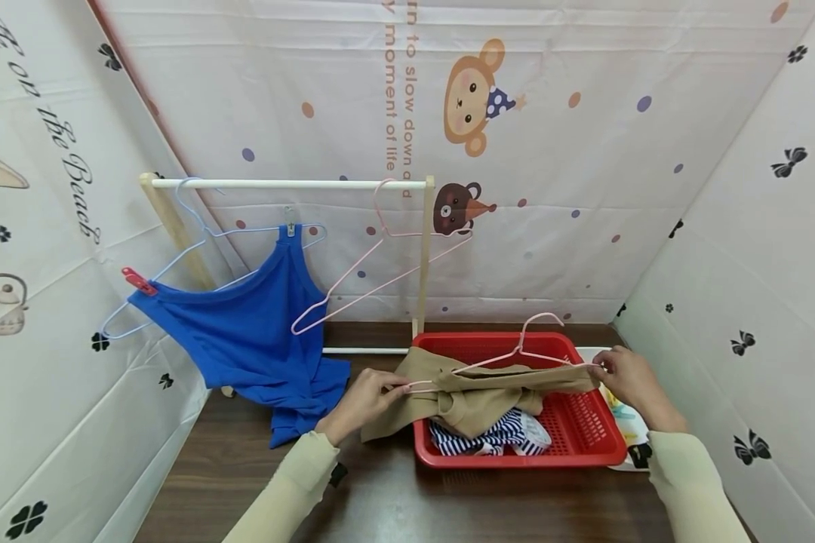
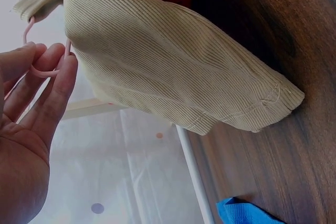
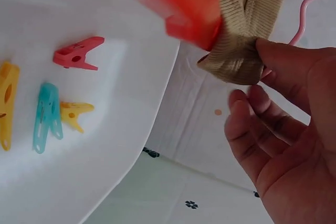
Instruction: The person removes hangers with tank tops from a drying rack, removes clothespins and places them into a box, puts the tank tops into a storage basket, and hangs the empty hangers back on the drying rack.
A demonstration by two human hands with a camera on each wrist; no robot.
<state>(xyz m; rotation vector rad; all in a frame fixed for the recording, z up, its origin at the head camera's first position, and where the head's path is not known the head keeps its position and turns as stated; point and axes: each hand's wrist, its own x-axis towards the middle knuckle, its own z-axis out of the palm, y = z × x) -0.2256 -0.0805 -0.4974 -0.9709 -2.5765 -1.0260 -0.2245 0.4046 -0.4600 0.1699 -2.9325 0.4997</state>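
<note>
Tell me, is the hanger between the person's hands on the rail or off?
Off: the pink hanger is held by the left hand and right hand, and its hook stands free, apart from the white rail.

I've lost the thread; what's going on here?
A person's left hand pinches one end of a pink hanger; the right hand pinches a tan garment at the other end. The garment drapes over a red basket. On the rack, a blue top is clipped to a blue hanger, and a second pink hanger hangs bare.
</note>
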